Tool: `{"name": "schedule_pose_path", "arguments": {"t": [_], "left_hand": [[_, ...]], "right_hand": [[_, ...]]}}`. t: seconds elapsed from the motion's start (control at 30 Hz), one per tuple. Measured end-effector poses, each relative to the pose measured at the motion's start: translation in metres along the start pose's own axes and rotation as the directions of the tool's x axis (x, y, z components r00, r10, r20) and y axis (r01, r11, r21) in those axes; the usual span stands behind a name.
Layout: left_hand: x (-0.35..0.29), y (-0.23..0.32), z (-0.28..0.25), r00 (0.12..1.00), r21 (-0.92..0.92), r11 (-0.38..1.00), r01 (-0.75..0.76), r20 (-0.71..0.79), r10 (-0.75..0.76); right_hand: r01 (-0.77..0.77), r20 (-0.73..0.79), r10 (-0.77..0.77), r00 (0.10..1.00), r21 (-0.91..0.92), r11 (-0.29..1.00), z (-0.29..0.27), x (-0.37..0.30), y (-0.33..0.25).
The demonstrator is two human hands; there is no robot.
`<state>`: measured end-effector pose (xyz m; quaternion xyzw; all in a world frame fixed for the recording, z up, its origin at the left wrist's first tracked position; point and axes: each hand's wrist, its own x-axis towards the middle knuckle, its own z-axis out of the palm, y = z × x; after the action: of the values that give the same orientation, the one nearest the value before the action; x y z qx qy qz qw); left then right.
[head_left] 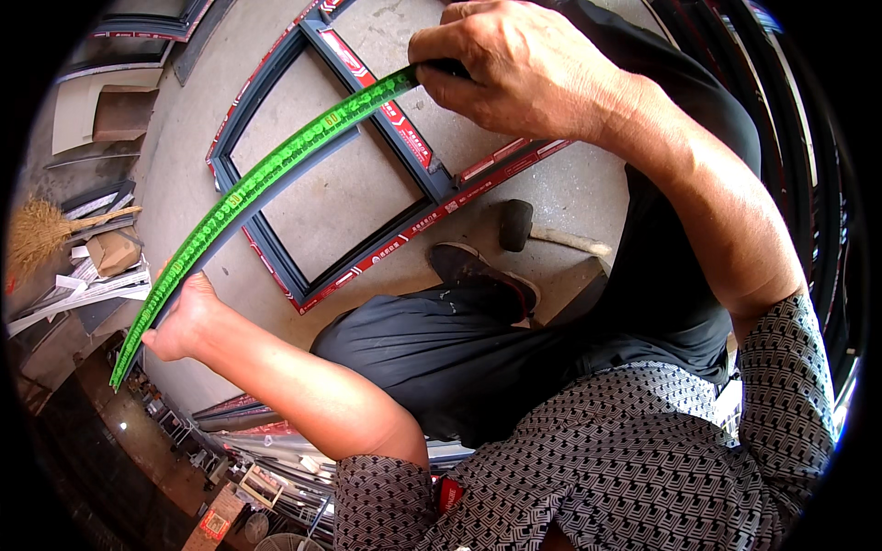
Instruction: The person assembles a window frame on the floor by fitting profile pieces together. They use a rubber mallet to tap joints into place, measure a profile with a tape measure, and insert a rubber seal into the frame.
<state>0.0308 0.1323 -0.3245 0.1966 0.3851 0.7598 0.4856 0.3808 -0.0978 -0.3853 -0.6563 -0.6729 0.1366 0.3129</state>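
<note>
The right hand (pixel 519 69) gripped the upper end of a green measuring tape (pixel 262 174); the left hand (pixel 188 317) held its lower stretch against a straight grey strip (pixel 276 185), apparently keeping both aligned. Between and beneath them lay a rigid, red-filmed frame (pixel 409 138); below the right, a wooden-handled, blunt black mallet (pixel 517 226).

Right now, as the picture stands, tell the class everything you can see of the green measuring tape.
The green measuring tape is a long, thin, glossy blade, bright green with dark graduations and yellowish highlighted marks. It looks like coated metal. It is drawn out, sweeping from upper centre to lower left; lens distortion may exaggerate its curve. The right hand holds its upper end, where a case cannot be made out. The left hand grips it near the free end, alongside a grey strip.
</note>
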Motion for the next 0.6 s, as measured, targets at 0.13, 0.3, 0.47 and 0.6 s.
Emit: {"name": "schedule_pose_path", "arguments": {"t": [0.13,0.3,0.47,0.6], "left_hand": [[-0.0034,-0.0024,0.0005,1.0,0.005,1.0,0.001,0.011,-0.001],[-0.0022,-0.0005,0.0005,1.0,0.01,1.0,-0.004,-0.01,0.004],[0.0019,0.0008,-0.001,0.999,0.008,1.0,-0.002,-0.034,0.002],[0.0027,-0.0007,-0.0013,0.999,0.003,1.0,0.005,-0.033,-0.005]], "right_hand": [[0.006,-0.035,-0.005,0.999,0.014,1.0,0.0055,-0.0025,0.0039],[-0.006,0.006,0.006,1.0,0.012,1.0,-0.0003,0.0004,-0.001],[-0.009,-0.006,0.009,1.0,0.031,0.999,-0.0006,0.0005,-0.0013],[0.009,-0.031,-0.009,0.999,0.012,1.0,0.0044,-0.0007,0.0023]]}}
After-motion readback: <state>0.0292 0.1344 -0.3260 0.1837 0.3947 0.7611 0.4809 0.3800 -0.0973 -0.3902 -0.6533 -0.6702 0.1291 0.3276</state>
